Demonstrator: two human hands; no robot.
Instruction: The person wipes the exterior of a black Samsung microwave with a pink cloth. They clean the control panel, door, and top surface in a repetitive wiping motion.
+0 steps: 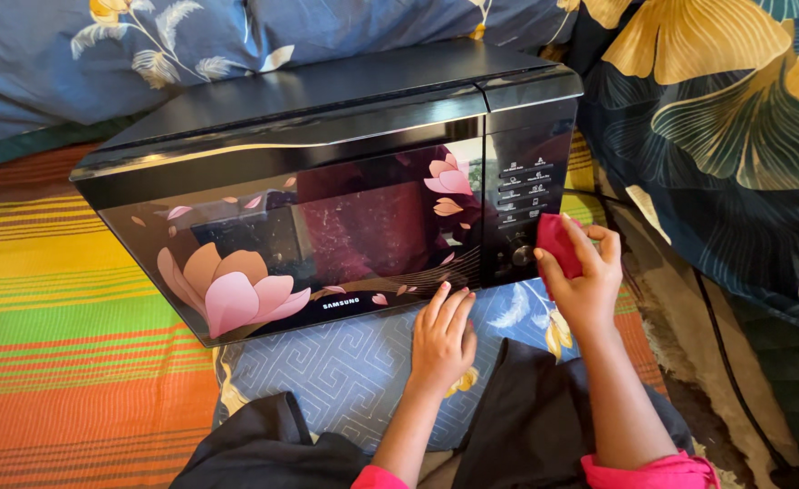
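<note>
Striped mat (64, 299) is lying under everything on the left, orange, green and yellow bands, running out of view at the edge. Black microwave (327, 181) is sitting on a blue patterned cushion (345, 371); its glass door is reflecting heavily, so I can't make out the interior. My left hand (442, 337) is resting flat and released on the cushion, fingertips touching the microwave's bottom edge. My right hand (585, 272) is gripping a red cloth (556, 243), pressing it against the control panel (524, 208) and hiding the lower controls. Leaf-print fabric (726, 127) is filling the right side, a black cable (721, 344) trailing off below it.
</note>
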